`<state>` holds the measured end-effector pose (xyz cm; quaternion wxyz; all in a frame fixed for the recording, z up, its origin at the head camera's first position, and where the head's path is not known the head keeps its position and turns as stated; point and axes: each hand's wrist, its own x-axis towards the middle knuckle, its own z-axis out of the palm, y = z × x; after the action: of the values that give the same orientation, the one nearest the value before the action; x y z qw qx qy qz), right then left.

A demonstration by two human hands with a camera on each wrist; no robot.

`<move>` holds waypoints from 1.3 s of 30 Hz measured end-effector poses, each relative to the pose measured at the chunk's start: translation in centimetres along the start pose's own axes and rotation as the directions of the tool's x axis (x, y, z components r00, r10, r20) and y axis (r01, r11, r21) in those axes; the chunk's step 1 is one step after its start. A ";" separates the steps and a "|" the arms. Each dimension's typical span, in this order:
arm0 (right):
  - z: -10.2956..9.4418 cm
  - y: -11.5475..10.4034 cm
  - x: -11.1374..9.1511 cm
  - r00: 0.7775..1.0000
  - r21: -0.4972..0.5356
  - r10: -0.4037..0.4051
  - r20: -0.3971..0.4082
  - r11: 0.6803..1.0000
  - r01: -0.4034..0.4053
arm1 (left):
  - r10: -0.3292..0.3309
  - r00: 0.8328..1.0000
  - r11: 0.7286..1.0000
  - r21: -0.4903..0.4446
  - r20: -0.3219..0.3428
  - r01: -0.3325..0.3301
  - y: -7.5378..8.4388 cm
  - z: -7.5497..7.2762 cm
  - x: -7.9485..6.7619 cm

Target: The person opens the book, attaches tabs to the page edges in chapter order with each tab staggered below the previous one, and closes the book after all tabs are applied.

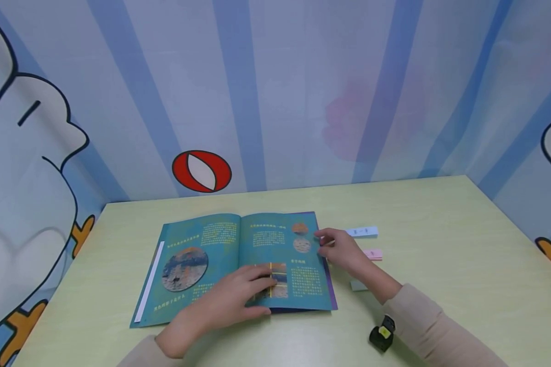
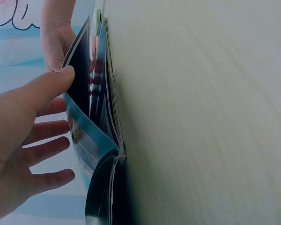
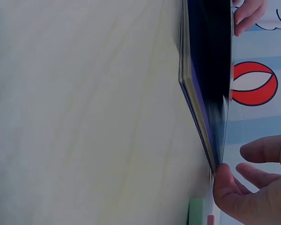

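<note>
An open book (image 1: 261, 229) with teal pages, pictures and yellow text lies on the table. Over the lower part of its right page my left hand (image 1: 236, 290) is spread. In the left wrist view, the left thumb (image 2: 61, 77) meets the edge of a lifted leaf (image 2: 89, 129), its fingers apart on the other side. My right hand (image 1: 346, 250) is at the book's right edge. Its thumb (image 3: 223, 183) touches the leaf's edge in the right wrist view, while the other fingers stand off from the page. A white strip (image 1: 148, 283) lies along the left page's outer edge.
Right of the book lie a pale blue paper strip (image 1: 366, 232) with writing, a pink one (image 1: 374, 254) and a pale green one (image 1: 359, 286), partly covered by my right hand and forearm. A black device (image 1: 382, 334) is at my right sleeve. A patterned curtain (image 1: 280, 102) borders the table (image 1: 464, 244).
</note>
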<state>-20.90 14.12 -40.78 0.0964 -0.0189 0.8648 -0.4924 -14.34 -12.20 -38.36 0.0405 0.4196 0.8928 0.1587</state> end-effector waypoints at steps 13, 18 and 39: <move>-0.1 -0.7 -0.2 0.989 0.163 0.145 0.026 0.976 -0.147 | -0.005 0.999 1.000 0.008 -0.032 0.005 0.2 -0.2 -0.6; -0.2 -0.8 -0.3 0.988 0.208 0.144 0.047 0.966 -0.151 | -0.011 0.999 1.000 0.010 -0.039 0.011 0.3 -0.3 -0.8; -1.0 -0.7 0.5 0.975 0.395 0.203 0.093 0.891 -0.223 | -0.019 1.000 1.000 -0.010 -0.014 0.019 0.3 0.9 0.0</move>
<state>-21.56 14.49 -39.73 0.1731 0.0841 0.7387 -0.6459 -13.91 -11.79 -39.10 0.0378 0.4096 0.8963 0.1658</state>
